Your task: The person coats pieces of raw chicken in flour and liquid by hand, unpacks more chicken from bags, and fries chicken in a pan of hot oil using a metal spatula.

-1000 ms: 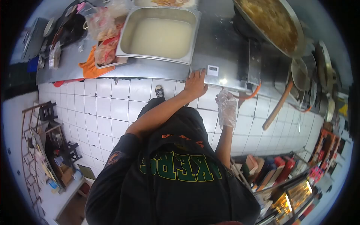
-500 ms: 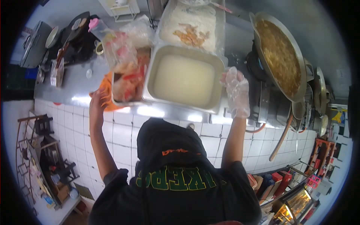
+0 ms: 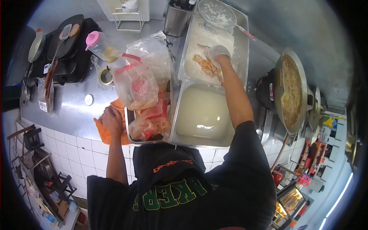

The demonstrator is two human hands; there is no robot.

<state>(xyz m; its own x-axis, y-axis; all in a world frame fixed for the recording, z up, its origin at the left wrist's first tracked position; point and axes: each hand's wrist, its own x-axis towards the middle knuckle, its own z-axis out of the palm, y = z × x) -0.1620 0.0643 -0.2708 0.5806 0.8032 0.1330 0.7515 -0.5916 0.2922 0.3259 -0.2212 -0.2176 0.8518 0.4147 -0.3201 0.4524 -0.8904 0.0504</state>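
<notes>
My right hand (image 3: 219,51), in a clear plastic glove, reaches into a metal tray of white flour (image 3: 243,42). Its fingers are at the battered chicken pieces (image 3: 207,66) heaped on the flour; the glove and blur hide how far they close. Nearer me, under my right forearm, stands a deep metal pan of pale batter (image 3: 197,111). My left hand (image 3: 112,119) is bare and rests with bent fingers on an orange cloth (image 3: 105,132). Beside it, a metal container (image 3: 130,128) holds plastic bags of pinkish raw meat (image 3: 149,124).
On the right a large wok of bubbling oil (image 3: 292,92) sits on a burner. A sieve (image 3: 217,13) rests on the flour tray's far end. To the left are a pink-lidded jug (image 3: 100,46), a roll of tape (image 3: 105,76) and a griddle pan (image 3: 65,40) with a spatula.
My right hand has gone from beside the batter pan forward to the chicken in the flour. My left hand stays at the orange cloth, its fingers more bent. The whole view has shifted.
</notes>
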